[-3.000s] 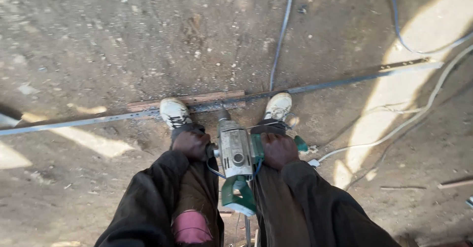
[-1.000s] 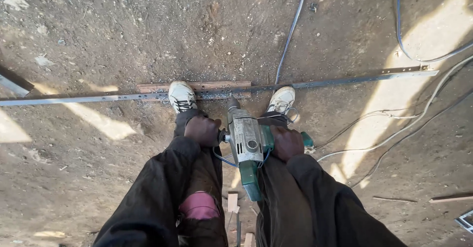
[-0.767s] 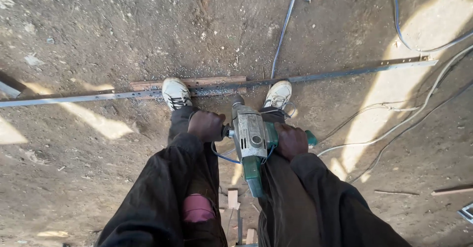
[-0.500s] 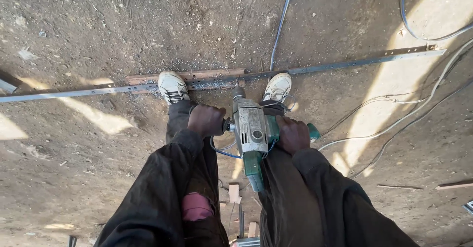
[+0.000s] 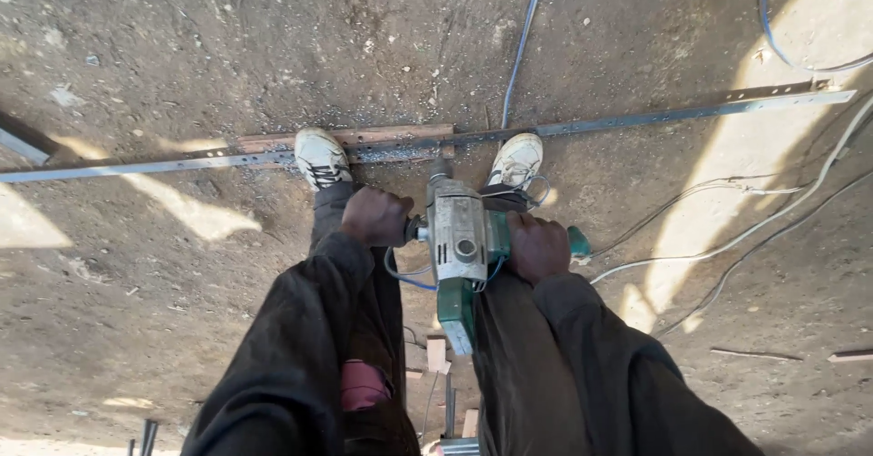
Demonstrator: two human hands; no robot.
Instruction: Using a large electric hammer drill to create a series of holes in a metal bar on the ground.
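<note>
A heavy green and grey electric drill (image 5: 459, 247) points straight down between my feet. My left hand (image 5: 376, 217) grips its side handle on the left. My right hand (image 5: 538, 247) is closed around the green handle on the right. The drill's nose meets a long perforated steel strip (image 5: 637, 120) that lies across the dirt on a short wooden block (image 5: 391, 136). Both white shoes (image 5: 322, 156) stand on the strip, one on each side of the drill. Metal shavings lie scattered around the block.
Bare dirt ground lies all around. White and grey cables (image 5: 755, 224) run across the right side, and a grey cable (image 5: 521, 42) leads away at the top. Small wood offcuts (image 5: 436, 354) lie under my legs. A thin stick (image 5: 755, 354) lies at the lower right.
The view has shifted slightly. The drill and both hands stay in the same grip over the strip, with my feet still on it.
</note>
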